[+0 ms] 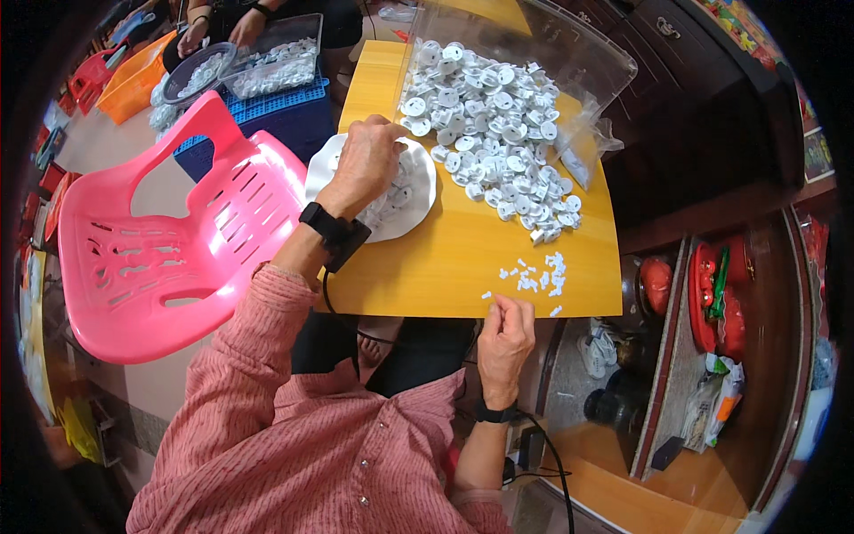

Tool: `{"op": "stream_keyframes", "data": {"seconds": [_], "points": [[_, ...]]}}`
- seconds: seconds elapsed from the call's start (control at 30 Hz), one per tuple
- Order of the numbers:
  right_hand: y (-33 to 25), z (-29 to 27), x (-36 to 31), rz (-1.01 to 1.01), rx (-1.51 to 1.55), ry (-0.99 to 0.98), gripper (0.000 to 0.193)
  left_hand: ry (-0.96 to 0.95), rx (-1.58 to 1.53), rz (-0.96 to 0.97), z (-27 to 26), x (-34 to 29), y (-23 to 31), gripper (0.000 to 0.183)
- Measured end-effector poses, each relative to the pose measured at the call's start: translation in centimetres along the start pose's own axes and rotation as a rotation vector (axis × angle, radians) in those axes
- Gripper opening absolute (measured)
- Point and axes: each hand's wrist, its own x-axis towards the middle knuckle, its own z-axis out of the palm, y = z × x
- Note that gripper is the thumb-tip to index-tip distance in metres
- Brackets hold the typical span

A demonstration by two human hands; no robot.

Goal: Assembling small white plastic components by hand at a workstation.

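Note:
My left hand (366, 165) is over a white wavy-edged dish (422, 203) at the table's left side, its fingers curled and pointing toward the heap. Whatever its fingertips hold, if anything, is hidden. White plastic pieces (391, 200) lie in the dish, partly covered by the hand. My right hand (505, 345) is at the table's front edge with thumb and fingers pinched together; what is in the pinch is too small to make out. Just beyond its fingertips lie tiny white plastic pegs (527, 278), loosely scattered. A large heap of round white plastic parts (494, 133) covers the far middle of the table.
A clear plastic bin (587, 52) lies behind the heap on the yellow table (427, 276), with a clear bag (583, 147) beside it. A pink chair (169, 222) stands at left. Beyond it, another person's hands (247, 28) are near tubs of white parts (277, 71). Open shelves (663, 356) stand at right.

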Motion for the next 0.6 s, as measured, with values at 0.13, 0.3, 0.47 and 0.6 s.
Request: {"op": "stream_keyframes", "data": {"seconds": [0.13,0.3,0.47,0.6], "points": [[0.1,0.0,0.0,-0.149,-0.192,-0.102,0.025,0.121,0.045,0.102,0.8,-1.0,2.8,0.019],[-0.6,-0.7,-0.1,-0.2,-0.309,-0.207,0.033,-0.175,-0.137,0.251,5.4,-3.2,7.5,0.021],[-0.9,-1.3,-0.3,-0.214,-0.265,-0.256,0.035,-0.344,0.003,0.267,8.3,-3.9,8.0,0.033],[0.0,-1.1,-0.6,-0.226,-0.156,-0.197,0.03,-0.374,0.033,0.264,8.8,-3.6,8.1,0.017]]}}
